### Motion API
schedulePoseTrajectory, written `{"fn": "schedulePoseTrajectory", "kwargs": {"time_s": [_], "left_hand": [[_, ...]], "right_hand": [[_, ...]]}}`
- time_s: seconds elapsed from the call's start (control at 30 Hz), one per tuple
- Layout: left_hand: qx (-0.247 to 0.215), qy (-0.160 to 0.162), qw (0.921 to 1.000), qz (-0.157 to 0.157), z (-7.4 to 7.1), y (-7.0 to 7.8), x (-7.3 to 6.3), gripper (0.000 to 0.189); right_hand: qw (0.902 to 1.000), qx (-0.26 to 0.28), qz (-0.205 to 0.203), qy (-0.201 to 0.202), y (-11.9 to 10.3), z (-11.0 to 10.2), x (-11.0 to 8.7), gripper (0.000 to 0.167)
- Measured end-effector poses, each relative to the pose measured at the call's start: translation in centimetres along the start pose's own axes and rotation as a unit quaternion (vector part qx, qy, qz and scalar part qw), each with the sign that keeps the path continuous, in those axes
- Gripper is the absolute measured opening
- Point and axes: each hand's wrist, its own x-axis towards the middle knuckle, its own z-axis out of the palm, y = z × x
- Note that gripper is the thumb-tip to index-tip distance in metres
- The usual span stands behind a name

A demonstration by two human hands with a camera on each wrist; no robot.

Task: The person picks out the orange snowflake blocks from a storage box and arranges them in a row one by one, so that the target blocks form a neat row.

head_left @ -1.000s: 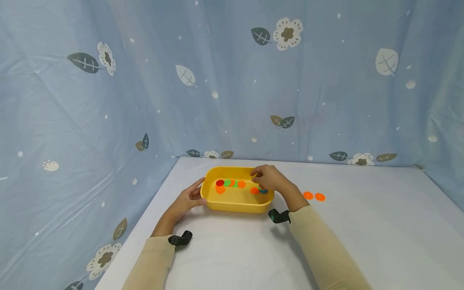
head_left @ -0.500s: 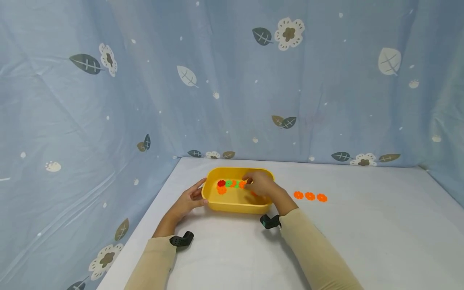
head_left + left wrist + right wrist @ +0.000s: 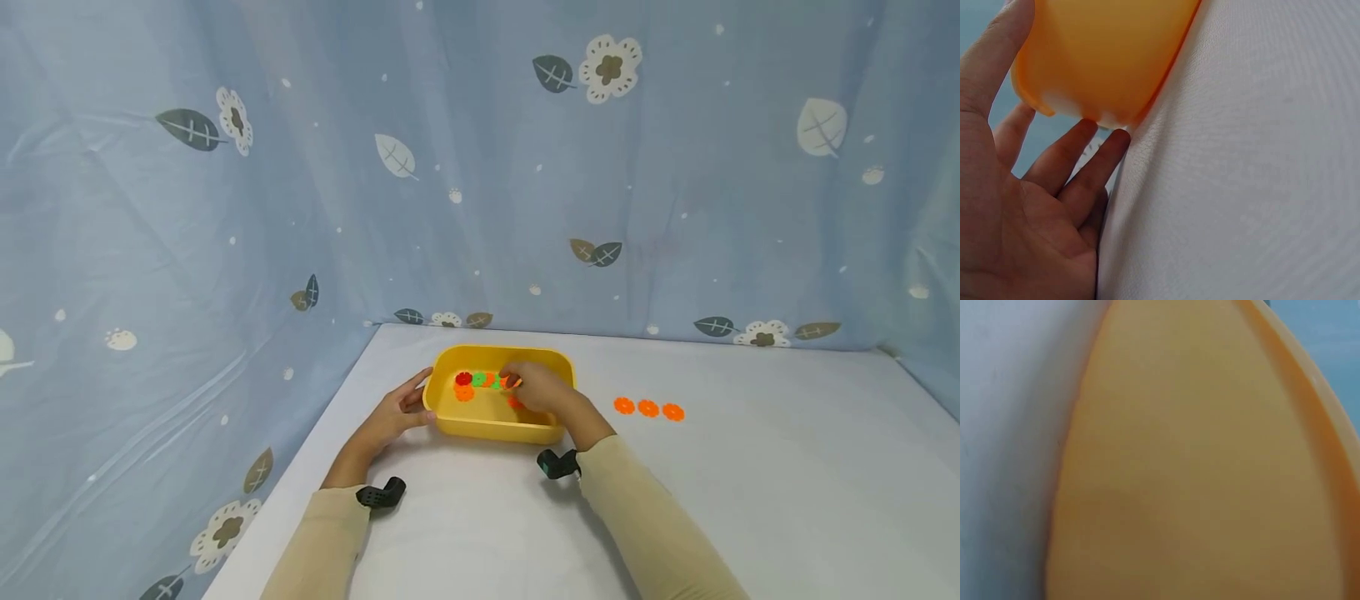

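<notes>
In the head view a yellow plastic basin (image 3: 495,429) stands on the white table, holding several small notched discs. My left hand (image 3: 390,421) is at its left end, thumb by the near corner and fingers spread along the end wall. The left wrist view shows those fingertips touching the basin wall (image 3: 1110,56). My right hand (image 3: 543,387) reaches inside over the right part, fingertips down at an orange disc (image 3: 506,384); I cannot tell whether they pinch it. Left of it lie a red disc (image 3: 463,378), a green disc (image 3: 479,379) and an orange disc (image 3: 465,392).
Three orange discs lie in a row right of the basin, the middle one (image 3: 648,407) between two others. A blue patterned curtain (image 3: 480,167) hangs behind and at the left. The right wrist view is filled by the basin's outer wall (image 3: 1191,456).
My right hand has moved left and down from the basin's right rim to the discs inside. A third orange disc on the table has come into sight beside the forearm. The left hand stays put.
</notes>
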Motion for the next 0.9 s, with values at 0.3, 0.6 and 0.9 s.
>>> {"fn": "schedulePoseTrajectory", "kwargs": {"time_s": [0.3,0.6,0.9], "left_hand": [[0.005,-0.002,1.0000,0.001,0.6,2.9,-1.2,0.083],[-0.003,-0.009,1.0000,0.003,0.6,2.7,-1.4,0.083],[0.005,0.000,0.9999,-0.010,-0.2,-0.3,0.1,0.085]], "right_hand": [[0.9962,-0.051,0.071,0.004,0.2,-0.2,0.2,0.037],[0.9863,-0.113,0.120,0.002,0.2,0.2,-0.1,0.026],[0.9896,-0.107,0.096,-0.001,0.3,0.3,0.0,0.025]]}}
